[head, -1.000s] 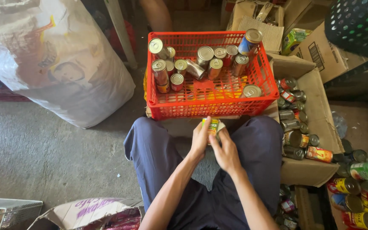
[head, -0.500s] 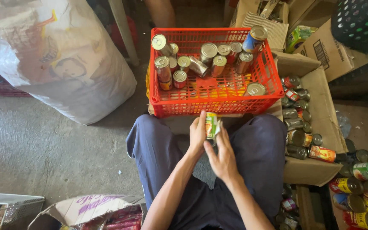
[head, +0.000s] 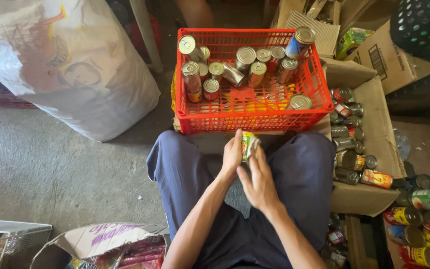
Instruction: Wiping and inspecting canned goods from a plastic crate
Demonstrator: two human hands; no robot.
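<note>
There is only one view, from a camera on the person's head. It looks almost straight down over the person's lap and arms to the floor. The left hand and the right hand stand near the middle of the frame, quite close to the lens. The red crate lies just beyond the knees, in the upper middle. The white sack fills the upper left corner, and the cardboard box with cans runs along the right edge. No second view exists, so no part of the scene is shared.
</note>
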